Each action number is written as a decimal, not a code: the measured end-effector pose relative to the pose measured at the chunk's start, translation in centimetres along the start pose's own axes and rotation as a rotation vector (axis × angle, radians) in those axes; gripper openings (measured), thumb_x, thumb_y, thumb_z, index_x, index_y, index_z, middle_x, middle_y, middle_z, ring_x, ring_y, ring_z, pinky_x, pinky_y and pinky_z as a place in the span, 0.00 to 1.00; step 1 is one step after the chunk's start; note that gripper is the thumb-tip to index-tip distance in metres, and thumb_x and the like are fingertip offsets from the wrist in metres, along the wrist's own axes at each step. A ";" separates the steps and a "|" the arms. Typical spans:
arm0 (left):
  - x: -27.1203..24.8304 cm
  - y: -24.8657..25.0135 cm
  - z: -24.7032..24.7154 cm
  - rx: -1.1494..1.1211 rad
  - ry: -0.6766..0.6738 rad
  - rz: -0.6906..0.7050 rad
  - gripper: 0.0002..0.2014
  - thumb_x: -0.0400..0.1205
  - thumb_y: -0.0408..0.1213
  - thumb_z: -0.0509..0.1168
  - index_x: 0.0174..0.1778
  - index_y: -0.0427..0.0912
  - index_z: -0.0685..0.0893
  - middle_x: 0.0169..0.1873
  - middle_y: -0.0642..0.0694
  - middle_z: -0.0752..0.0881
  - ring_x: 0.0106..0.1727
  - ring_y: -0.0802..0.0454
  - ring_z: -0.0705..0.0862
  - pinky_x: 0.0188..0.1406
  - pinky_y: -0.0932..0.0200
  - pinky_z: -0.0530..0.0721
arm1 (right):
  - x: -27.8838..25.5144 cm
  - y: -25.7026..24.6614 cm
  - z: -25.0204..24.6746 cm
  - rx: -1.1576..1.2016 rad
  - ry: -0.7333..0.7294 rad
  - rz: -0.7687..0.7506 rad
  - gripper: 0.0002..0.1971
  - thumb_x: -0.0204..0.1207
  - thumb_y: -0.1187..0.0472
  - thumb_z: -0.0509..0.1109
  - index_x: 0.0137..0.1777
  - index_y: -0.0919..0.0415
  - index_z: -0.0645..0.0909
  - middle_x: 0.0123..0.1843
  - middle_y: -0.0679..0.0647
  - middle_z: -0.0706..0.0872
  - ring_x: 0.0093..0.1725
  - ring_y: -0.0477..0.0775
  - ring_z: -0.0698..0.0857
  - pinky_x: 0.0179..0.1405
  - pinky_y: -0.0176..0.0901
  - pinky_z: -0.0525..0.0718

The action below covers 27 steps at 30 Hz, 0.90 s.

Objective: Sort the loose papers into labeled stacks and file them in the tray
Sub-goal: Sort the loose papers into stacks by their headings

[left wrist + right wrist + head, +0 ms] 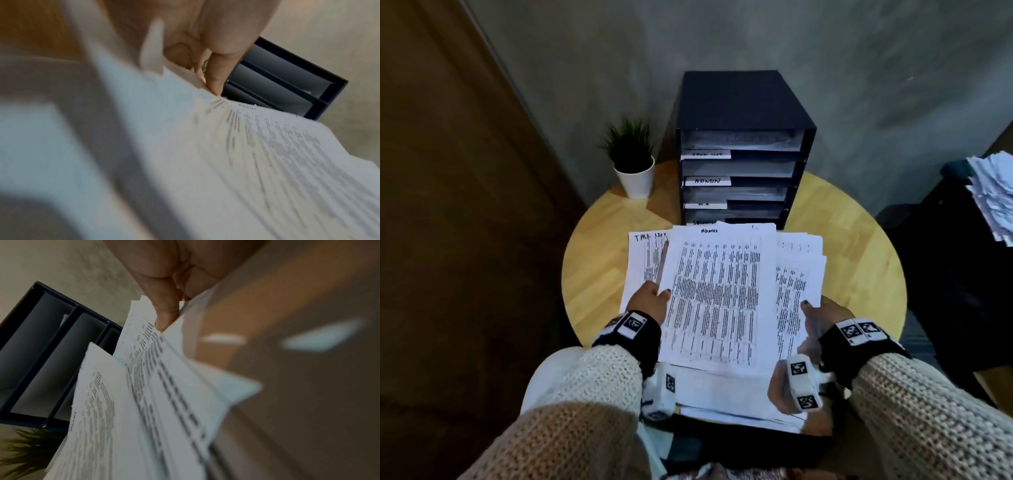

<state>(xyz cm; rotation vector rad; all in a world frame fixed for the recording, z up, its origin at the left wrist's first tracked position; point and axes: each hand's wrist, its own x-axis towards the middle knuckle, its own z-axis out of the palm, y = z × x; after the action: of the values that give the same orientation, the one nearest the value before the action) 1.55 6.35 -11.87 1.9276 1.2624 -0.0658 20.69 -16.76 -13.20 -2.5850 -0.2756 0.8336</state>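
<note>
A printed sheet headed ADMIN is lifted above the round wooden table. My left hand pinches its left edge, thumb on top; the left wrist view shows that sheet under the thumb. My right hand grips the right edge of a fanned stack of printed papers, seen as stacked sheets in the right wrist view. A sheet headed TASK LIST lies flat on the left. Behind stands the black filing tray with labelled slots, one reading ADMIN.
A small potted plant stands left of the tray. A heap of white papers lies on dark furniture at the right. More white sheets rest near my lap, at the table's near edge.
</note>
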 end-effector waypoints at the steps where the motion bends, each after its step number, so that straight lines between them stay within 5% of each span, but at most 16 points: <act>1: 0.0 0.1 0.2 0.013 -0.026 0.006 0.14 0.87 0.43 0.55 0.61 0.37 0.71 0.60 0.28 0.77 0.57 0.35 0.80 0.47 0.55 0.73 | 0.0 -0.1 0.0 0.010 -0.006 -0.002 0.24 0.85 0.46 0.51 0.78 0.54 0.65 0.74 0.55 0.76 0.67 0.61 0.79 0.62 0.47 0.75; 4: 0.2 0.5 0.9 0.030 -0.066 0.035 0.18 0.88 0.40 0.54 0.68 0.31 0.69 0.61 0.26 0.77 0.61 0.31 0.79 0.48 0.50 0.76 | 0.0 -0.4 -0.1 0.071 -0.019 0.021 0.23 0.85 0.47 0.53 0.77 0.54 0.67 0.73 0.56 0.78 0.64 0.63 0.81 0.64 0.47 0.78; 7: -0.2 0.8 1.5 -0.015 -0.064 0.077 0.18 0.88 0.38 0.55 0.72 0.35 0.66 0.56 0.32 0.80 0.55 0.31 0.81 0.49 0.46 0.78 | 0.7 -0.4 -0.1 0.112 -0.028 0.042 0.25 0.84 0.45 0.54 0.78 0.53 0.66 0.73 0.56 0.78 0.62 0.62 0.82 0.63 0.48 0.80; 9: -0.4 0.9 2.0 -0.022 -0.079 0.092 0.19 0.87 0.38 0.56 0.72 0.36 0.65 0.61 0.32 0.78 0.54 0.33 0.81 0.53 0.43 0.80 | 1.1 -0.2 0.3 0.262 -0.058 0.024 0.24 0.84 0.51 0.58 0.78 0.57 0.66 0.68 0.60 0.80 0.50 0.63 0.85 0.51 0.41 0.86; 11: -0.3 0.8 2.5 -0.026 -0.077 0.084 0.21 0.86 0.37 0.59 0.73 0.38 0.64 0.59 0.33 0.78 0.47 0.36 0.80 0.46 0.47 0.80 | 1.2 0.2 0.7 0.495 -0.107 0.031 0.19 0.85 0.59 0.60 0.74 0.59 0.72 0.50 0.64 0.85 0.34 0.62 0.84 0.38 0.43 0.86; 13: -0.3 0.5 2.8 -0.078 -0.073 0.098 0.25 0.84 0.34 0.62 0.75 0.41 0.61 0.59 0.42 0.75 0.49 0.37 0.81 0.43 0.53 0.78 | 1.4 0.5 0.9 0.561 -0.122 0.019 0.17 0.84 0.61 0.60 0.72 0.58 0.74 0.49 0.64 0.86 0.44 0.68 0.85 0.47 0.55 0.83; 15: -0.3 0.2 2.9 -0.113 -0.089 0.132 0.31 0.83 0.27 0.62 0.79 0.45 0.57 0.68 0.43 0.75 0.57 0.39 0.81 0.48 0.58 0.78 | 1.8 0.8 1.2 0.615 -0.116 0.011 0.15 0.84 0.62 0.60 0.69 0.58 0.76 0.48 0.60 0.86 0.50 0.69 0.85 0.44 0.52 0.81; 20: -0.4 0.1 2.5 0.039 -0.134 0.181 0.32 0.85 0.31 0.59 0.83 0.50 0.53 0.77 0.42 0.71 0.72 0.42 0.75 0.66 0.58 0.74 | 1.0 0.6 0.7 0.755 -0.092 -0.016 0.14 0.85 0.64 0.58 0.68 0.57 0.75 0.48 0.60 0.83 0.43 0.59 0.81 0.33 0.40 0.74; 23: -0.1 0.1 2.3 0.118 -0.155 0.175 0.31 0.86 0.31 0.58 0.83 0.48 0.54 0.76 0.40 0.71 0.73 0.43 0.74 0.67 0.59 0.73 | 1.6 0.9 0.8 0.749 -0.066 -0.007 0.17 0.85 0.58 0.60 0.72 0.59 0.72 0.37 0.52 0.80 0.41 0.57 0.79 0.43 0.41 0.74; 27: 0.0 0.0 2.3 0.104 -0.171 0.179 0.32 0.86 0.33 0.58 0.83 0.52 0.51 0.73 0.39 0.74 0.69 0.40 0.78 0.62 0.57 0.77 | 1.5 1.1 0.9 0.814 -0.050 0.006 0.17 0.84 0.58 0.61 0.71 0.57 0.74 0.19 0.45 0.80 0.25 0.54 0.79 0.32 0.39 0.71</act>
<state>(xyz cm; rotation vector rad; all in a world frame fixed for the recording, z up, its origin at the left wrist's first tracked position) 2.41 4.82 -13.37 2.0687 0.9873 -0.2038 21.44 -17.05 -15.14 -1.8050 0.0603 0.7967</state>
